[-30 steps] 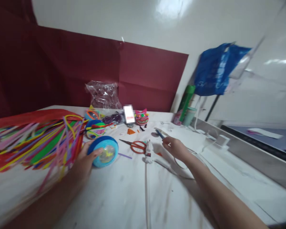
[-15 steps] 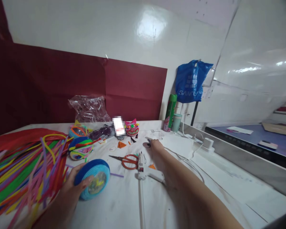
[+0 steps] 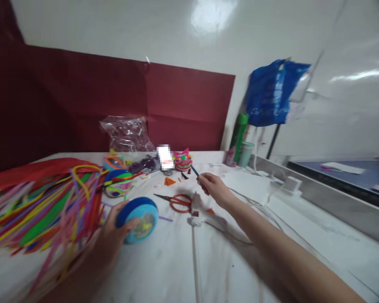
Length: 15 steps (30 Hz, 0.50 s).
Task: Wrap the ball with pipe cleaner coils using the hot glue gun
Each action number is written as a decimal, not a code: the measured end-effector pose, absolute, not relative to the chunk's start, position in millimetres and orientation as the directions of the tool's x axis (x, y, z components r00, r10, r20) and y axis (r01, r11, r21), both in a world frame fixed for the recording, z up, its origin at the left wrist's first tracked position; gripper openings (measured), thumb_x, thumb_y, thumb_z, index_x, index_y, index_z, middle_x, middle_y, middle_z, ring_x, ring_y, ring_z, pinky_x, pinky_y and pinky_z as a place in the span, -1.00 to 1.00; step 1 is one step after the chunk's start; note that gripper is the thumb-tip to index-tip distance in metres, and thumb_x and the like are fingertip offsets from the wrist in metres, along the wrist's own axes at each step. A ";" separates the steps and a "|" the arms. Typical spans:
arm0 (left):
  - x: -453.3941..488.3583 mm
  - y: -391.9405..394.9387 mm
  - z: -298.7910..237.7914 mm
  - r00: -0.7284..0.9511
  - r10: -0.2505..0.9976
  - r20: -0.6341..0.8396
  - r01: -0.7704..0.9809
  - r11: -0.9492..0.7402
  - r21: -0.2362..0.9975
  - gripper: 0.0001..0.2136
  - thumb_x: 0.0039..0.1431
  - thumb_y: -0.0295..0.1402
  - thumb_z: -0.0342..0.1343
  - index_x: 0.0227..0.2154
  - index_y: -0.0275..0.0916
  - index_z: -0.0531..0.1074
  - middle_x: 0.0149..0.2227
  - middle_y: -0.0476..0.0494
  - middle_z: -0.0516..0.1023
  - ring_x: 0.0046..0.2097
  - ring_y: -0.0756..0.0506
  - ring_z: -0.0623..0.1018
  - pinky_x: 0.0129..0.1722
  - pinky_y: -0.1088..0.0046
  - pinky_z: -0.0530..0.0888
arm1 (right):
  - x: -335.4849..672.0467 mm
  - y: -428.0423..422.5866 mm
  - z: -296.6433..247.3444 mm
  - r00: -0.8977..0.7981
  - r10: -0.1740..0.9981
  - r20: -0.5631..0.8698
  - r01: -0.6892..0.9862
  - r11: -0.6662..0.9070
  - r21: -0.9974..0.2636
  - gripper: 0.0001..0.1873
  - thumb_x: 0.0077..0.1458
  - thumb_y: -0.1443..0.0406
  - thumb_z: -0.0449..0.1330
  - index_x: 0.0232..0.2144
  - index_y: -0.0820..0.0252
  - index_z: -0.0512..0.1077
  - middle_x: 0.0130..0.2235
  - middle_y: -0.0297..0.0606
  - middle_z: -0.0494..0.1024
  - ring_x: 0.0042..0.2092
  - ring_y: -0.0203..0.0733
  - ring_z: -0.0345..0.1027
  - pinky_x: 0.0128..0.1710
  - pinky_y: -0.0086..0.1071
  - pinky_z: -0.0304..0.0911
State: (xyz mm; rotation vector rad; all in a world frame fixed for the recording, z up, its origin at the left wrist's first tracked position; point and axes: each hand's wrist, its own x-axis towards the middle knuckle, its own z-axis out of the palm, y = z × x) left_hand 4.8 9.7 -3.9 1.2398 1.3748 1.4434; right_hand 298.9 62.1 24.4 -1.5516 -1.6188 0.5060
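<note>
My left hand [image 3: 115, 227] is closed around a round craft piece [image 3: 135, 219], dark blue on top and light blue below, with a clear window showing yellow inside. My right hand [image 3: 210, 184] pinches a slim blue pen-like tool [image 3: 194, 170], its tip pointing up and to the left; its exact kind is unclear. Orange-handled scissors [image 3: 180, 203] lie on the table between the hands. Close below my right hand is a white hot glue gun [image 3: 196, 210], blurred, with a glue stick trailing toward me.
Many coloured pipe cleaners [image 3: 47, 210] spread over the left side. Behind them are small colourful craft pieces [image 3: 118, 183], a pink cat-eared one [image 3: 183, 160], a phone [image 3: 166, 158] and crumpled clear plastic [image 3: 126, 132]. A cable [image 3: 259, 204], green can [image 3: 239, 134] and cup [image 3: 246, 155] stand right.
My right hand has lifted off the table and come nearer, with the blue tool now showing in its fingers. My left hand still holds the round piece. The whole view has shifted.
</note>
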 end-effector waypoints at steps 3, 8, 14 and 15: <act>2.7 9.3 -12.8 -0.155 0.979 0.132 0.085 -0.120 0.989 -0.37 -0.26 -0.19 0.30 -0.02 -0.23 0.34 -0.19 -0.16 0.51 -0.20 -0.22 0.54 -0.25 0.29 0.49 | 252.7 13.6 14.5 -0.129 0.936 0.327 0.547 0.342 -0.764 -0.77 0.22 0.20 0.05 -0.37 0.21 0.39 -0.49 -0.37 0.41 -0.44 -0.27 0.30 -0.44 -0.43 0.22; 2.5 8.1 -16.6 -0.187 0.965 0.182 0.077 -0.170 0.982 -0.39 -0.24 -0.24 0.30 -0.02 -0.21 0.35 -0.11 -0.19 0.49 -0.08 -0.25 0.51 -0.13 0.24 0.44 | 220.2 -33.5 -9.5 -0.417 0.831 0.369 0.588 0.555 -0.588 -0.81 0.20 0.23 0.00 -0.31 0.18 0.37 -0.41 -0.24 0.48 -0.41 -0.20 0.35 -0.41 -0.38 0.20; 6.5 1.4 -11.3 -0.156 0.963 0.219 0.161 -0.194 0.968 -0.37 -0.26 -0.29 0.31 -0.01 -0.19 0.34 -0.02 -0.22 0.45 -0.02 -0.27 0.47 -0.06 0.21 0.41 | 217.5 -26.6 -18.0 -0.389 0.849 0.358 0.624 0.529 -0.576 -0.82 0.21 0.24 -0.02 -0.34 0.17 0.33 -0.42 -0.24 0.48 -0.43 -0.20 0.32 -0.41 -0.38 0.20; 6.9 0.9 -11.2 -0.147 0.963 0.225 0.169 -0.200 0.965 -0.36 -0.27 -0.29 0.32 -0.01 -0.19 0.34 -0.02 -0.22 0.45 -0.02 -0.27 0.47 -0.05 0.21 0.40 | 217.3 -25.1 -18.3 -0.386 0.848 0.364 0.617 0.530 -0.581 -0.82 0.21 0.24 -0.02 -0.35 0.16 0.33 -0.42 -0.24 0.47 -0.43 -0.21 0.31 -0.41 -0.38 0.20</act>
